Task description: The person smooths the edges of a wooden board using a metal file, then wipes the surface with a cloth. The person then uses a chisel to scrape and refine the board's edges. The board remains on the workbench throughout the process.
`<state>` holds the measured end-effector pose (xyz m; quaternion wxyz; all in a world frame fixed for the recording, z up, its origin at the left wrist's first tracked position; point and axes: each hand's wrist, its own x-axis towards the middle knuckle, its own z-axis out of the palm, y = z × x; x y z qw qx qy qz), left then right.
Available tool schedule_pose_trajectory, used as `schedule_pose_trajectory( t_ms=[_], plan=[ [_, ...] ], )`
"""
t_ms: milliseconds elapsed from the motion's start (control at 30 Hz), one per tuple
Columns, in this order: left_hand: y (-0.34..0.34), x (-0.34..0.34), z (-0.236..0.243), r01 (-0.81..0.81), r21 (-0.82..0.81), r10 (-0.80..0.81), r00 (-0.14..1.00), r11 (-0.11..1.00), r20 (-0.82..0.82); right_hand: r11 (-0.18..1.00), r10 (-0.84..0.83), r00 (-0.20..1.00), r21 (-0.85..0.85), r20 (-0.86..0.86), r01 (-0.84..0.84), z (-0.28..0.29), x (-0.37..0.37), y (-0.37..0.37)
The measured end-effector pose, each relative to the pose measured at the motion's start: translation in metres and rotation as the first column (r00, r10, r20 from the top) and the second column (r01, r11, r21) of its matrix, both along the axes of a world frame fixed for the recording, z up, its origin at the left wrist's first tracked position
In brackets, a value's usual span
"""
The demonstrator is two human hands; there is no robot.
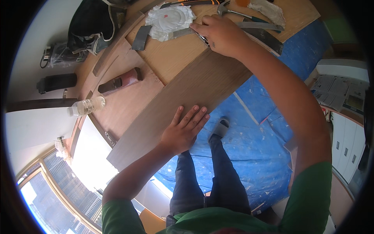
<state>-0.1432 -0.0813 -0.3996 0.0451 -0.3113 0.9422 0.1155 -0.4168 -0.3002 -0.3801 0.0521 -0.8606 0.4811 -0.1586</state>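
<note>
Right hand point(220, 35) gripping metal tool point(183, 33), left hand point(183, 130) flat on board point(187, 97)

The wooden workbench point(117, 105) carries a veneer strip point(187, 97), a water bottle point(86, 106), a hammer point(237, 12) and crumpled white paper point(169, 19).

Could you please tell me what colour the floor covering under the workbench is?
Blue, speckled with pale marks, the floor covering shows in the head view.

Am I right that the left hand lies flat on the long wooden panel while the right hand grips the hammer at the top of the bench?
Not quite. In the head view the left hand does lie flat on the long wooden panel, but the right hand holds a flat metal blade; the hammer lies untouched beyond it.
</note>
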Motion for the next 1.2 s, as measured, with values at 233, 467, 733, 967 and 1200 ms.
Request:
schedule_pose_trajectory(
  t_ms=[233, 467, 733, 967, 1200],
  plan=[
    [-0.001, 0.002, -0.008, 0.016, -0.05, -0.017, 1.0, 0.999, -0.021, 0.984, 0.169, 0.984, -0.052, -0.061, -0.172, -0.031, 0.063, -0.042],
    [-0.001, 0.009, -0.007, 0.009, 0.033, -0.006, 0.996, 0.999, -0.094, 0.835, 0.055, 0.997, -0.549, 0.062, -0.012, -0.048, 0.078, -0.075],
    [0.012, 0.028, -0.003, -0.06, 0.051, 0.068, 0.982, 0.997, -0.175, 0.785, -0.504, 0.864, 0.427, 0.017, 0.45, -0.032, 0.204, -0.071],
    [0.079, 0.147, -0.002, -0.032, -0.006, 0.031, 0.998, 0.999, -0.055, 0.714, -0.68, 0.699, 0.412, 0.219, 0.566, -0.087, 0.23, -0.101],
    [0.145, 0.285, 0.01, -0.04, 0.0, 0.04, 0.997, 0.999, 0.069, 0.793, -0.609, 0.17, 0.586, 0.775, 0.169, -0.037, 0.227, -0.075]
  ],
)
